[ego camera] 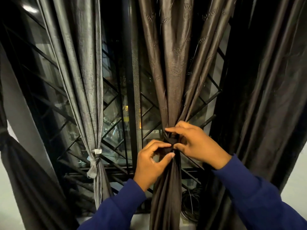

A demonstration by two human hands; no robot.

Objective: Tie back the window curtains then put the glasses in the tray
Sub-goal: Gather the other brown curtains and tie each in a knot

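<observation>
**Two hands fasten a dark tie around a brown curtain at a night window**

Two hands in blue sleeves meet at the gathered waist of a brown curtain [172, 67], which hangs right of centre and is bunched narrow where the hands work; the left hand [152, 161] has its thumb and curled fingers pinching a dark tie band [171, 144] from the left and below; the right hand [197, 143] comes in from the right, its forefinger stretched across the top of the bunched cloth and its other fingers curled, pinching the band's knot; the band wraps the curtain just between the two hands. To the left, a grey curtain [86, 77] hangs already cinched with a pale tie [97, 152] low down, its tail dangling. Between the two curtains shows the window [131, 100], dark glass behind a black diagonal metal grille; a black curtain [265, 97] hangs at the far right, and another dark one [25, 171], also tied, at the far left; a coil of black cable [191, 205] lies on the sill below the right hand.
</observation>
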